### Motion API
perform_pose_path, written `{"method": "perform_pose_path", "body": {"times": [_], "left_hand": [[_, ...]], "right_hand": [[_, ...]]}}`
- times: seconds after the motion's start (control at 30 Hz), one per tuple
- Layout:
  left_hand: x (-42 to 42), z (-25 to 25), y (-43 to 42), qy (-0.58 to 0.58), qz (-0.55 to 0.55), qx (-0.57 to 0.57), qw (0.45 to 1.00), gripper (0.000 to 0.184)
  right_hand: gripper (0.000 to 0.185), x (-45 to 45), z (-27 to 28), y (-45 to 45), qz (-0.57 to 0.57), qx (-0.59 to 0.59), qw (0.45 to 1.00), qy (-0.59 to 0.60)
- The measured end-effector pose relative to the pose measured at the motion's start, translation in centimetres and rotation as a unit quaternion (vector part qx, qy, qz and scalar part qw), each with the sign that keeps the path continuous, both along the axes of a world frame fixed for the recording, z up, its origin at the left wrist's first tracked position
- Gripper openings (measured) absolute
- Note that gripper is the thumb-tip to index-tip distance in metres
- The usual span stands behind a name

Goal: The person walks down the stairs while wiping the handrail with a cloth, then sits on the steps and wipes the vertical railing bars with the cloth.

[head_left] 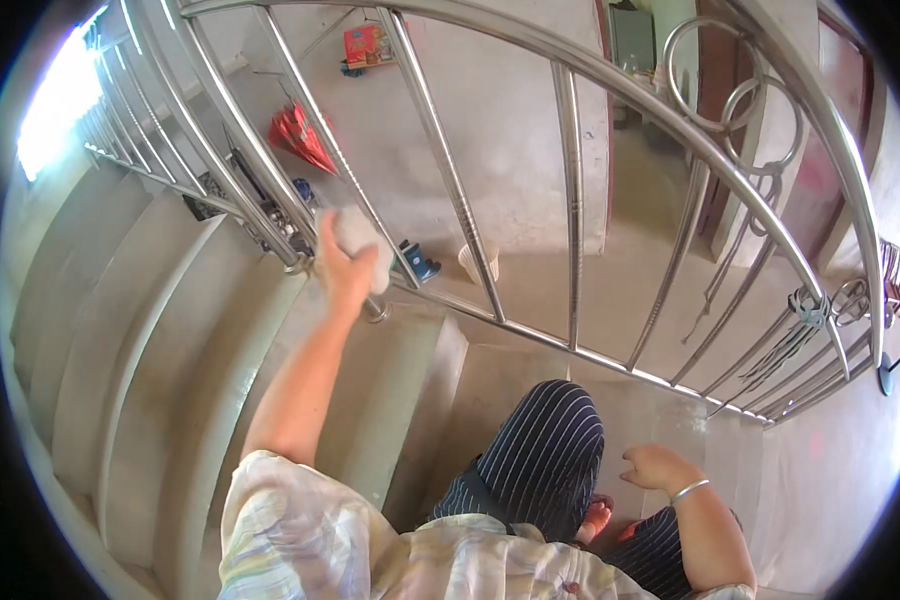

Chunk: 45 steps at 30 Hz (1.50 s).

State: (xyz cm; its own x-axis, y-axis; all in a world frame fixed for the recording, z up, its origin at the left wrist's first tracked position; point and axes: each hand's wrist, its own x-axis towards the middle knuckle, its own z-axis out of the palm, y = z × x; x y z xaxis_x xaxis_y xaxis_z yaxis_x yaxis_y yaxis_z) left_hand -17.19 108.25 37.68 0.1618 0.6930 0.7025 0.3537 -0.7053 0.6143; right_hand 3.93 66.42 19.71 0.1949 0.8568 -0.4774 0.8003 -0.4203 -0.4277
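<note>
My left hand (342, 278) is stretched out to the stair railing, closed on a pale grey cloth (362, 243). The cloth is bunched against a steel baluster (342, 165) near the railing's foot. Over my bent legs hangs my right hand (662, 468), with a bangle on the wrist. Its thumb and fingers look loosely bent and apart, and nothing shows in them. Close to it is my knee in striped dark trousers (545, 450).
Concrete steps (185, 330) climb to the left. A curved steel handrail (630, 90) crosses above, with cords (805, 310) tied on the right. Beyond the bars are a red umbrella (305, 135), a red box (368, 46), dark boots (418, 262) and a pale bucket (478, 262).
</note>
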Motion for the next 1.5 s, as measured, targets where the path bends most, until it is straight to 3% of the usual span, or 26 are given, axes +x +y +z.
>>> {"method": "perform_pose_path", "body": {"times": [0.1, 0.23, 0.27, 0.33, 0.47, 0.57, 0.63, 0.7, 0.83, 0.9, 0.93, 0.97, 1.0, 1.03, 1.07, 1.1, 1.13, 1.2, 1.23, 1.3, 1.37, 1.5], "left_hand": [[1.4, 8.4, -2.9, -0.057, -0.129, 0.076, 0.987, 0.074], [6.4, 17.6, -5.1, -0.214, -0.289, -0.089, 0.929, 0.063], [8.2, 18.7, -3.7, -0.215, -0.296, -0.089, 0.926, 0.063], [11.2, 19.5, -2.0, -0.099, -0.284, -0.038, 0.953, 0.057], [12.4, 14.8, -4.8, -0.110, -0.188, -0.059, 0.974, 0.054], [12.7, 4.1, -1.1, -0.065, -0.168, -0.116, 0.977, 0.060], [11.0, -0.4, -4.8, -0.015, -0.208, -0.275, 0.938, 0.058], [11.3, -8.9, -2.8, -0.017, -0.137, -0.209, 0.968, 0.048], [9.5, -12.1, -5.5, 0.282, -0.054, -0.184, 0.940, 0.037], [9.4, -9.1, -7.2, 0.208, -0.114, -0.372, 0.898, 0.037], [9.6, -10.4, -4.7, 0.153, -0.136, -0.317, 0.926, 0.030], [9.9, -8.8, -4.1, 0.119, -0.138, -0.347, 0.920, 0.033], [10.1, -7.5, -3.2, 0.002, -0.202, -0.309, 0.929, 0.046], [10.8, -5.9, -2.1, -0.059, -0.150, -0.267, 0.950, 0.057], [10.4, 1.0, -6.5, -0.005, -0.131, -0.233, 0.964, 0.059], [10.6, 4.0, -6.7, -0.046, -0.157, -0.131, 0.978, 0.059], [10.5, 7.3, -7.0, -0.057, -0.195, -0.131, 0.970, 0.060], [10.9, 11.2, -6.2, -0.081, -0.200, 0.063, 0.974, 0.063], [11.6, 11.6, -5.3, -0.080, -0.192, 0.065, 0.976, 0.063], [13.0, 10.6, -3.5, -0.033, -0.056, 0.146, 0.987, 0.066], [14.0, 6.1, -5.8, -0.057, 0.001, 0.216, 0.975, 0.067], [11.3, -2.3, -9.6, 0.195, -0.032, 0.255, 0.947, 0.061]], "right_hand": [[0.035, 1.1, -0.3, -1.9, -0.036, 0.017, 0.999, -0.013], [0.036, 3.0, -1.8, -3.1, -0.033, 0.037, 0.998, -0.031], [0.036, 3.1, -2.0, -3.2, -0.028, 0.068, 0.997, -0.039], [0.036, 3.2, -1.7, -3.7, -0.031, 0.098, 0.994, -0.046], [0.043, 1.8, 0.4, -3.7, -0.039, 0.058, 0.996, -0.056], [0.042, -0.6, 4.0, -3.7, -0.041, 0.047, 0.996, -0.057], [0.041, -1.9, 4.8, -3.4, -0.059, 0.050, 0.997, -0.031], [0.041, -2.5, 4.5, -3.3, -0.042, 0.065, 0.997, -0.011], [0.038, -1.2, 2.9, -3.8, -0.070, 0.079, 0.994, 0.011], [0.039, 0.6, 0.4, -4.5, -0.116, 0.059, 0.991, -0.010], [0.039, 1.5, -0.6, -4.9, -0.132, 0.053, 0.990, -0.013], [0.039, 2.6, -1.3, -5.1, -0.129, 0.030, 0.990, -0.041], [0.039, 3.2, -1.7, -5.4, -0.125, 0.005, 0.990, -0.068], [0.039, 3.4, -1.9, -5.8, -0.138, -0.004, 0.988, -0.065], [0.039, 3.4, -1.9, -5.6, -0.138, 0.044, 0.988, -0.056], [0.039, 3.4, -1.8, -5.6, -0.135, 0.093, 0.985, -0.048], [0.039, 3.1, -1.7, -5.7, -0.137, 0.087, 0.986, -0.047], [0.039, 2.5, -1.2, -5.4, -0.128, 0.130, 0.983, -0.031], [0.039, 2.5, -1.2, -5.1, -0.120, 0.131, 0.984, -0.029], [0.039, 3.0, -1.1, -4.9, -0.120, 0.077, 0.990, -0.020], [0.038, 2.9, -1.1, -5.4, -0.125, 0.108, 0.986, -0.036], [0.038, 3.1, -1.0, -5.2, -0.120, 0.101, 0.987, -0.040]]}}
